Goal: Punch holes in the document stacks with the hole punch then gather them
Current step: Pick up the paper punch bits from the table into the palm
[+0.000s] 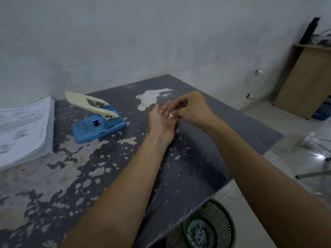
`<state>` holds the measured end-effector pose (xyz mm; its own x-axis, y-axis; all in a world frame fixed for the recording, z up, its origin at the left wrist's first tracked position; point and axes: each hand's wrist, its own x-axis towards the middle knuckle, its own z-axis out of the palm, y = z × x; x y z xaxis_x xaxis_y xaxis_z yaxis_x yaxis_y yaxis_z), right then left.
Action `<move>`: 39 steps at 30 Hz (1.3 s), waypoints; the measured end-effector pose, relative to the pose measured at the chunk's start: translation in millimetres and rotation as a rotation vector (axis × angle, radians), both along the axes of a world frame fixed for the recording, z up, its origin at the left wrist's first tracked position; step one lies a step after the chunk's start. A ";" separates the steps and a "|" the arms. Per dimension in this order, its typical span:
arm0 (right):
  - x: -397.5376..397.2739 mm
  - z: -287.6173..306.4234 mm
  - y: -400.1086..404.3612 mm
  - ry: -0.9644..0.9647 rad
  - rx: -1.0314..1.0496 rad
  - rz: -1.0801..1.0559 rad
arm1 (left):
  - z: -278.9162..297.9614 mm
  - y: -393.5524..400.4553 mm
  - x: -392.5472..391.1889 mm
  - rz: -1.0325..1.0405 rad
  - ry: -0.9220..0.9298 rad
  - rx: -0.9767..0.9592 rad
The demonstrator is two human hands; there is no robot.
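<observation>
- Left hand was held palm-up over the table, fingers pretty much straight and relaxed, with a few tiny white paper bits sitting near the fingers.
- Right hand hovered right over it, fingers curled in a tight pinch at those bits; couldn't really make out what exactly was between the fingertips, too small.
- Hole punch sat well off to the left of the hands: blue base, scuffed and speckled, with a cream lever handle raised at an angle.
- Document stack lay at the far left edge of the table, a thick pile of printed white sheets, apart from the punch.
- Table had a dark grey top, badly worn, with big pale patches where the coating had flaked off.
- Green mesh wastebasket stood on the floor under the table's near corner, white confetti inside.
- Behind: a rough grey-white wall, a wooden cabinet on the right, and white cables on the pale floor.
</observation>
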<state>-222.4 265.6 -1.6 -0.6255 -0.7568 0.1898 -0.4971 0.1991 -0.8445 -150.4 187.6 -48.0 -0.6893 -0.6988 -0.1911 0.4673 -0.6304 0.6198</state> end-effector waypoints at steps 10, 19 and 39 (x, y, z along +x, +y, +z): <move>16.5 13.0 -6.7 0.275 0.071 0.076 | -3.4 0.9 2.0 -0.009 0.153 0.112; 4.0 9.3 5.8 0.160 -0.023 0.147 | -0.4 -0.6 2.1 0.023 0.121 0.116; -84.0 -27.7 25.1 0.507 0.224 -0.257 | -0.9 -1.9 3.1 0.012 0.147 0.173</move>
